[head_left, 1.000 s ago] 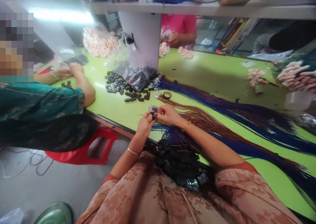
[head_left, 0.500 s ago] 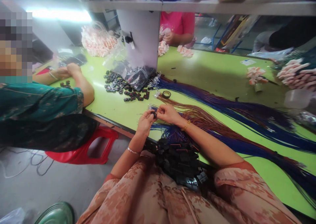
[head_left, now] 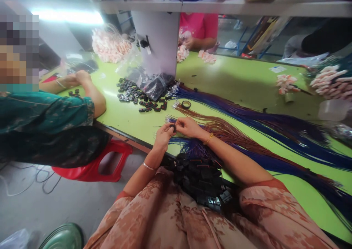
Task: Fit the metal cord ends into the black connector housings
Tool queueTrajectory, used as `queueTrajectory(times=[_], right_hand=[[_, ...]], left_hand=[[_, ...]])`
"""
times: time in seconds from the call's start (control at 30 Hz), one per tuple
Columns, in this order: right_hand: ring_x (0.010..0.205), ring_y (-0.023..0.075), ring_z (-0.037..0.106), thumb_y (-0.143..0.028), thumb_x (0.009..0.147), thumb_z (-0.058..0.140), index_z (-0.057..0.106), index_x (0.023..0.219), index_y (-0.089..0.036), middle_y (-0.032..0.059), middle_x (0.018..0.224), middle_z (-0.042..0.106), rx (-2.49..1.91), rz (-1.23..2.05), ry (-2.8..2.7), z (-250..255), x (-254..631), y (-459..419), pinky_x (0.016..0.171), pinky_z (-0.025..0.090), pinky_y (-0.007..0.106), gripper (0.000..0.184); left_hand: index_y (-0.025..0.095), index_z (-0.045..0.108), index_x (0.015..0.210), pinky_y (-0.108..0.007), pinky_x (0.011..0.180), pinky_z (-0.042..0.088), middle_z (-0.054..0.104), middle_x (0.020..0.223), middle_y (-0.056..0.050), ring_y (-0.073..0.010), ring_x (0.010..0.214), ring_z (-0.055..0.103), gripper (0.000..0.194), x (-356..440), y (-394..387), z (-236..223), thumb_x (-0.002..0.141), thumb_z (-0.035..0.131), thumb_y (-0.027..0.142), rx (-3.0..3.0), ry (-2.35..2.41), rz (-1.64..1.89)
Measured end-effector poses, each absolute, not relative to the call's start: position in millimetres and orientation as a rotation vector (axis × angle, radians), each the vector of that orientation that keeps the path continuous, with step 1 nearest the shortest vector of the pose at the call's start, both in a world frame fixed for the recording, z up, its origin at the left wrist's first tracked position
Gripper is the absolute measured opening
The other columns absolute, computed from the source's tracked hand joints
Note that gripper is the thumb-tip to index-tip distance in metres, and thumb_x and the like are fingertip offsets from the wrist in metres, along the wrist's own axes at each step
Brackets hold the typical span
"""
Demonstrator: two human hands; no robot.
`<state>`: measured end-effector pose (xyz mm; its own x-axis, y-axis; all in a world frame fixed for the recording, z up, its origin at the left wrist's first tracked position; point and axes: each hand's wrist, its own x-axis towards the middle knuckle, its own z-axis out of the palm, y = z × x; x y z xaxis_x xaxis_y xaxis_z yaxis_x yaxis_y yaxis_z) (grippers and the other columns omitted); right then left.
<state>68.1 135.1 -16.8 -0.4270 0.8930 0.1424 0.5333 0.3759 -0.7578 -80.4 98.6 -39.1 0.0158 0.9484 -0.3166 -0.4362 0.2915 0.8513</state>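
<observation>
A small black connector housing (head_left: 173, 128) is pinched between the thumb and fingers of my left hand (head_left: 163, 136). My right hand (head_left: 190, 127) is closed in a pinch right beside it, fingertips close to the housing; whatever they grip is too small to make out. Under and around my right hand lie brown wires (head_left: 220, 126) and blue wires (head_left: 247, 155) with metal terminals at their left ends. In my lap rests a heap of black connector housings (head_left: 199, 177).
More small black connectors (head_left: 130, 91) lie by a plastic bag (head_left: 156, 87) on the green table (head_left: 132, 126). A tape roll (head_left: 186, 104) sits near another blue wire bundle (head_left: 231, 111). A co-worker's arm (head_left: 95, 99) is at left above a red stool (head_left: 118, 161); another person (head_left: 203, 29) works opposite.
The black housing has turned slightly in my left fingers, and its dark face shows more. My right fingertips stay close beside it. The whole view shifts a little.
</observation>
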Motion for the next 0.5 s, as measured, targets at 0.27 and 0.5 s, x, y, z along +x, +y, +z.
queueTrajectory(times=[0.27, 0.5], right_hand=[[0.064, 0.0122, 0.054, -0.024, 0.077, 0.05, 0.068, 0.075, -0.015, 0.0007, 0.071, 0.067, -1.3, 1.108, -2.304, 1, 72, 159, 0.062, 0.038, 0.023, 0.021], [0.08, 0.0215, 0.061, -0.021, 0.077, 0.055, 0.068, 0.089, -0.016, 0.0115, 0.092, 0.071, -1.52, 0.538, -2.585, 3, 26, 145, 0.067, 0.039, 0.028, 0.019]], left_hand=[[0.02, 0.068, 0.105, -0.036, 0.098, 0.043, 0.067, 0.103, -0.011, -0.0229, 0.102, 0.059, 0.024, -43, 30, 10, 0.085, 0.057, 0.029, 1.73, 0.894, 1.176], [0.013, 0.064, 0.103, -0.04, 0.089, 0.048, 0.067, 0.1, -0.017, -0.0265, 0.098, 0.062, 0.052, 1, -7, 4, 0.084, 0.049, 0.058, 2.442, 0.459, 0.664]])
